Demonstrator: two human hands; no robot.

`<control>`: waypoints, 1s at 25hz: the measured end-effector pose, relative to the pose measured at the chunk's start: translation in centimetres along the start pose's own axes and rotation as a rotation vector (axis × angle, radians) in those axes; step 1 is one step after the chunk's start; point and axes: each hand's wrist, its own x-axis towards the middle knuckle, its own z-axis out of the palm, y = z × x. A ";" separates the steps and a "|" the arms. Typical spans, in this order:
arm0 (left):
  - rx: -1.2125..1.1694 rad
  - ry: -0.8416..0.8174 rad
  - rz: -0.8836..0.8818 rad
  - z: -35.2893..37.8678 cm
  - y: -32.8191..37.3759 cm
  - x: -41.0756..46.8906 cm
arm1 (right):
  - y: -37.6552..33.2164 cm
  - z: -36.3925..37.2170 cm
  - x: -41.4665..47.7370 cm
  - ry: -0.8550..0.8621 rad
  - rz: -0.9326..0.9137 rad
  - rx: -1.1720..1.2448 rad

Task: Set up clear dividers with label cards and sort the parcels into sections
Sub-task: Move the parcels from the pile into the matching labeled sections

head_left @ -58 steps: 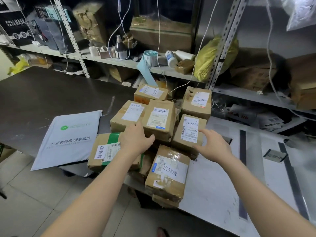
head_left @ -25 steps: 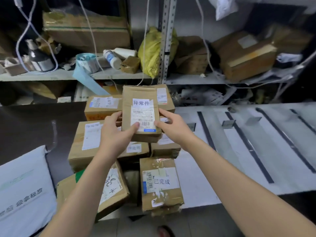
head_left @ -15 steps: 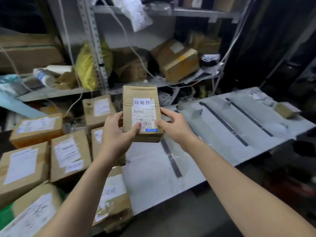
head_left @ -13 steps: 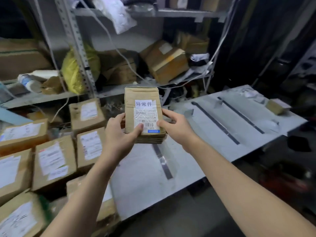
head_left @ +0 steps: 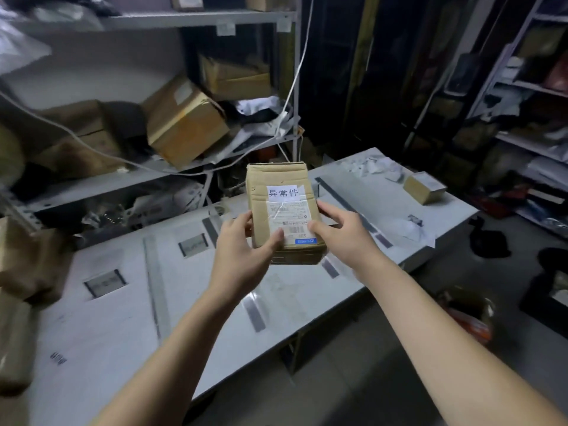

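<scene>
Head view: a brown parcel (head_left: 281,210) tagged 异常件 is held above the middle of the white table (head_left: 123,333). The left hand (head_left: 242,256) grips its lower left edge, thumb on the shipping label; the right hand (head_left: 341,238) clasps its right side. Label cards (head_left: 105,283) lie on the table's left half. A small box (head_left: 424,187) sits at the table's far right corner.
</scene>
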 end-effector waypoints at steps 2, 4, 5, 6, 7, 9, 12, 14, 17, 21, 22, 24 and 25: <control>0.001 -0.018 0.009 4.0 1.3 2.4 | 0.8 -3.6 2.5 0.029 0.007 -0.006; -0.014 -0.031 0.006 7.8 2.3 4.8 | 1.7 -6.8 5.2 0.053 0.024 -0.023; -0.029 -0.030 -0.004 9.5 2.8 5.9 | 2.3 -8.2 6.6 0.068 0.036 -0.044; -0.048 -0.033 -0.005 11.4 3.0 7.1 | 2.9 -9.6 8.0 0.084 0.044 -0.061; -0.068 -0.042 -0.009 13.3 3.1 8.4 | 3.5 -11.0 9.6 0.095 0.059 -0.080; -0.075 -0.068 -0.031 17.3 3.3 10.9 | 4.6 -13.7 12.7 0.122 0.101 -0.123; -0.061 -0.091 -0.131 22.6 3.2 14.0 | 6.6 -17.1 17.4 0.092 0.156 -0.182; -0.030 -0.093 -0.185 26.1 3.3 15.7 | 8.5 -19.1 20.3 0.071 0.200 -0.189; -0.012 -0.091 -0.303 30.7 2.8 18.0 | 11.7 -21.4 24.6 0.007 0.238 -0.195; -0.012 -0.005 -0.510 36.0 0.8 20.7 | 16.5 -22.6 30.8 -0.196 0.232 -0.235; -0.022 0.032 -0.567 37.0 0.3 21.1 | 17.8 -22.6 32.2 -0.255 0.225 -0.249; -0.036 0.110 -0.668 38.6 -0.7 21.7 | 19.9 -22.1 34.3 -0.366 0.215 -0.272; -0.038 0.141 -0.710 39.2 -1.2 22.0 | 20.6 -21.7 34.9 -0.400 0.216 -0.284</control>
